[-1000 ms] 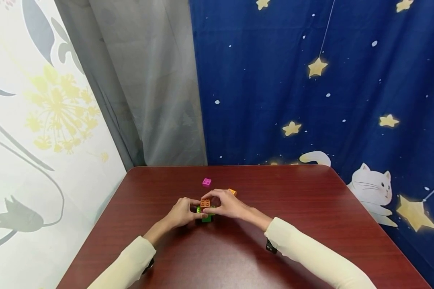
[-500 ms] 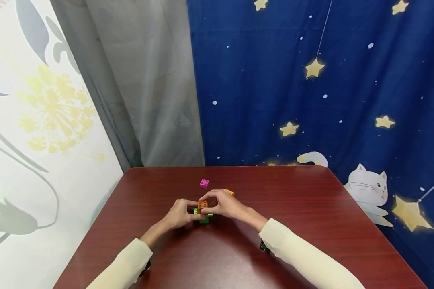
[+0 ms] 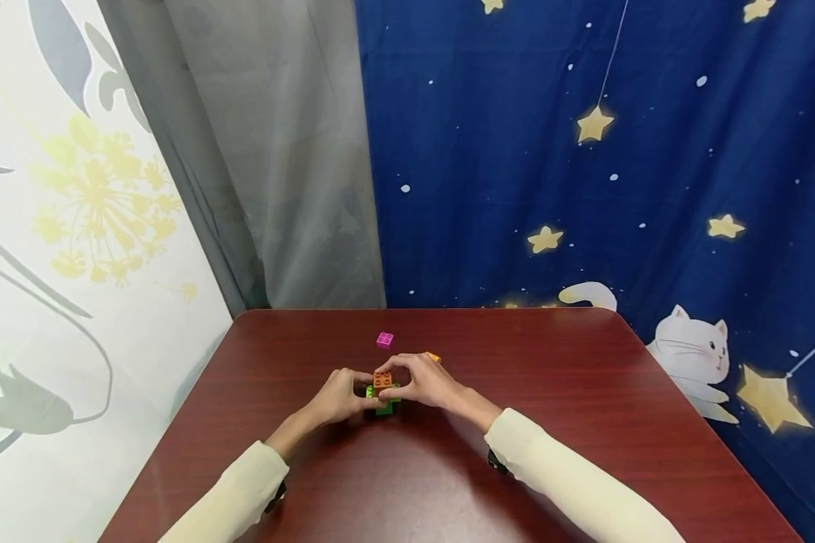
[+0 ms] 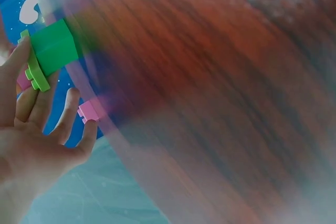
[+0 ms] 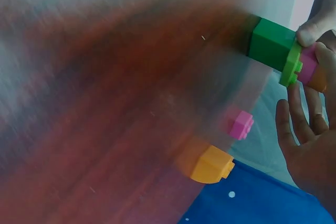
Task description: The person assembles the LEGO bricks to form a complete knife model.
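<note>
A small stack of toy building bricks stands on the table, held between both hands. At its bottom is a dark green brick [image 5: 271, 44], with a flat light green plate [image 4: 36, 69] on it. Above that come a pink brick [image 5: 308, 64] and an orange brick [image 3: 382, 379] at the top. My left hand [image 3: 339, 396] pinches the stack at the light green plate, thumb on the near side. My right hand [image 3: 429, 381] grips the orange brick from the right with thumb and index finger. Fingers partly cover the pink and orange bricks in both wrist views.
A loose magenta brick [image 3: 385, 340] lies behind the stack, towards the table's far edge. A yellow-orange brick [image 5: 212, 165] lies behind the right hand, mostly hidden in the head view. The dark red table [image 3: 516, 347] ends at grey and blue curtains.
Both hands stay at the stack with almost the same hold. The head view shifts slightly; the loose bricks keep their places on the table.
</note>
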`<state>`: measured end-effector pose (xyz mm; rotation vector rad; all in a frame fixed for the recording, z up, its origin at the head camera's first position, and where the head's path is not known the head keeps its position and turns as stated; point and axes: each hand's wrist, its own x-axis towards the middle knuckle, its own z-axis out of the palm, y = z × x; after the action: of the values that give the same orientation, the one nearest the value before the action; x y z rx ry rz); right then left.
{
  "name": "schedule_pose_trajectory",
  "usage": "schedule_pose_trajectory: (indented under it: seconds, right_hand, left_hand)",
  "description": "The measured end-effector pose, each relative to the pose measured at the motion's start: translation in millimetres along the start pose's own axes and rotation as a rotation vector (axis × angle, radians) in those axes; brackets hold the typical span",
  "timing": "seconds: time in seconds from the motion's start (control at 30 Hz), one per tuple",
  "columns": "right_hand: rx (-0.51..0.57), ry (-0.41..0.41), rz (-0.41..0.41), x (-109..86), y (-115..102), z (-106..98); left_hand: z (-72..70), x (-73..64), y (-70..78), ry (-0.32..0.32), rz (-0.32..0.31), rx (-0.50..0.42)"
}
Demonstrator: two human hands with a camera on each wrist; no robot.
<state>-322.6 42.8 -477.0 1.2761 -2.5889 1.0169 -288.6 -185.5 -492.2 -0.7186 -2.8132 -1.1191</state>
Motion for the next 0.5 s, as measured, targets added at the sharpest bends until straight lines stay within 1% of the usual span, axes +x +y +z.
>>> schedule_pose_trajectory:
  seconds: [0.13,0.23,0.33,0.43,0.5]
  right_hand:
    - [0.033,0.018,-0.02,-0.3,2.3,1.7]
    - [0.058,0.034,-0.031,0.2,3.9,3.1]
    - [0.078,0.046,-0.038,-0.3,5.0,5.2]
    - [0.075,0.063,-0.036,-2.1,5.1,7.7]
    - [0.074,0.074,-0.028,-3.1,5.4,9.1]
  left_hand:
    - [-0.6,-0.6,1.1,0.012,0.019,0.023]
    - [-1.3,-2.7,1.6,0.015,0.021,0.014]
    - [-2.4,-6.6,2.5,0.017,-0.011,-0.037]
    - [-3.5,-9.5,5.2,0.045,-0.045,-0.129]
    - [-4.3,-9.9,7.5,0.065,-0.045,-0.184]
